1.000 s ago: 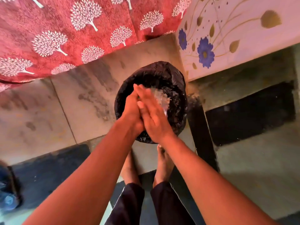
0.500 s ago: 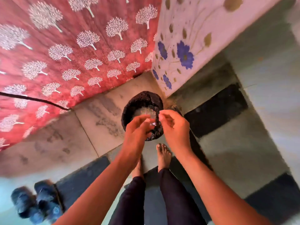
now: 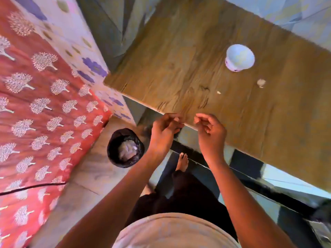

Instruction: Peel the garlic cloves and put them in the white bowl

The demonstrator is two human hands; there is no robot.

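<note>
Both hands hang in the air at the near edge of the wooden table (image 3: pixel 179 56). The left hand (image 3: pixel 163 132) has its fingers curled in, and the thumb and fingertips come together. It is too blurry to tell if something small is pinched there. The right hand (image 3: pixel 210 130) is curled the same way, with the thumb close to the first finger. I cannot tell if it holds anything either. The two hands are near each other but do not touch.

On the table, far to the right, sits the white bowl (image 3: pixel 240 59). It has a small purple mark low on its side. I cannot see what is inside it. A garlic clove (image 3: pixel 261 83) lies on the wood just near the bowl, a little to the right. A tiny pale bit of garlic skin (image 3: pixel 218 92) lies to the left of the clove. Both are well apart from the hands.

Down on the floor, to the left of the left hand, stands a black bin (image 3: pixel 125 147). It has a dark bag in it and some pale, crumpled stuff inside. Left of the bin is a red cloth with white trees (image 3: pixel 41 108) on it. Beside that, farther away, is a pale cloth with purple flowers (image 3: pixel 86 59).

A bare foot (image 3: pixel 182 161) shows on the dark floor under the table edge, between the two arms.
</note>
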